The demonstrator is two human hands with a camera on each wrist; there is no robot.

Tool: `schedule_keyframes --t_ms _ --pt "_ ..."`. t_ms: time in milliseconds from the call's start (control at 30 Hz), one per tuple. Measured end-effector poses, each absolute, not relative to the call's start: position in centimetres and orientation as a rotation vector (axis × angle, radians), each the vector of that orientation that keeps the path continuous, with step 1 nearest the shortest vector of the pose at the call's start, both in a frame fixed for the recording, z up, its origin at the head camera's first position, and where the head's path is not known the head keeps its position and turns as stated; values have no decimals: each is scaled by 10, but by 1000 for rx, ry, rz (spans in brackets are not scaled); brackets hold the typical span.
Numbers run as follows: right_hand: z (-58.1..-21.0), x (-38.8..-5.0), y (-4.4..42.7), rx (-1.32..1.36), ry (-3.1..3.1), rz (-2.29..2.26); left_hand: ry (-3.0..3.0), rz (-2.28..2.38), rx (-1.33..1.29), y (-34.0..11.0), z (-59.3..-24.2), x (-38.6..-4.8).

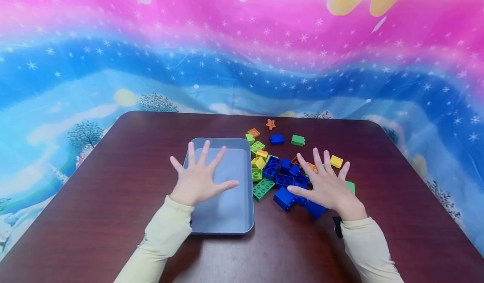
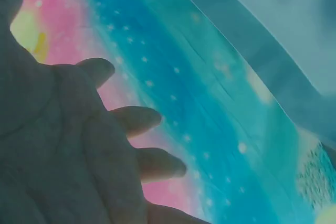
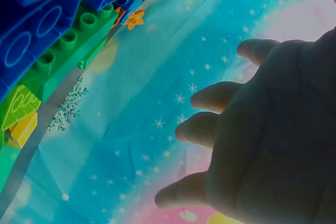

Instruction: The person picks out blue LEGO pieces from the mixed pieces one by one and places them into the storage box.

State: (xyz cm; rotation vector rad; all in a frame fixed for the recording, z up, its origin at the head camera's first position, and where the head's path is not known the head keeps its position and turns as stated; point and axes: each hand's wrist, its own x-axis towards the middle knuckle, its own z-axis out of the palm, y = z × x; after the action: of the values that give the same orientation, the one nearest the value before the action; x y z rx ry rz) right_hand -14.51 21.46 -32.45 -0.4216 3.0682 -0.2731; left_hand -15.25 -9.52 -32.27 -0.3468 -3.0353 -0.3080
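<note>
My left hand (image 1: 196, 181) is spread wide above the grey tray (image 1: 230, 215), its fingers straight and holding nothing. My right hand (image 1: 327, 186) hovers, fingers spread and with nothing held, over the right part of a pile of toy building bricks. Dark blue bricks (image 1: 284, 198) lie just left of and below that hand, some partly hidden by it. A green brick (image 1: 263, 189) and yellow bricks (image 1: 259, 162) sit close to the tray's right side. In the right wrist view, the palm and fingers (image 3: 210, 98) show apart from the blue and green bricks (image 3: 68, 40).
Toward the back of the brown table (image 1: 94, 182) lie an orange star-shaped flower piece (image 1: 270, 124), a single blue brick (image 1: 277, 139) and a green brick (image 1: 298, 140). A yellow brick (image 1: 336, 161) lies beyond the right hand. A patterned cloth (image 1: 227, 64) hangs behind the table.
</note>
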Motion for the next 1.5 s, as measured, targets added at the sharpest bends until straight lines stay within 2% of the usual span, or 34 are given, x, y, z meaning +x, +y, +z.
schedule_keyframes --t_ms 200,433,800,1500 --pt "-326 -145 215 -446 3037 -291 -3112 -222 -224 -134 -319 -152" --pt "-330 -143 211 -502 3075 -250 -3100 -158 -270 -164 -322 -145" --pt "-330 -142 195 -651 3044 -361 -3306 -280 -334 -159 -334 -150" --pt "-337 -144 172 -669 2982 -219 -3286 -266 -274 -158 -337 -150"
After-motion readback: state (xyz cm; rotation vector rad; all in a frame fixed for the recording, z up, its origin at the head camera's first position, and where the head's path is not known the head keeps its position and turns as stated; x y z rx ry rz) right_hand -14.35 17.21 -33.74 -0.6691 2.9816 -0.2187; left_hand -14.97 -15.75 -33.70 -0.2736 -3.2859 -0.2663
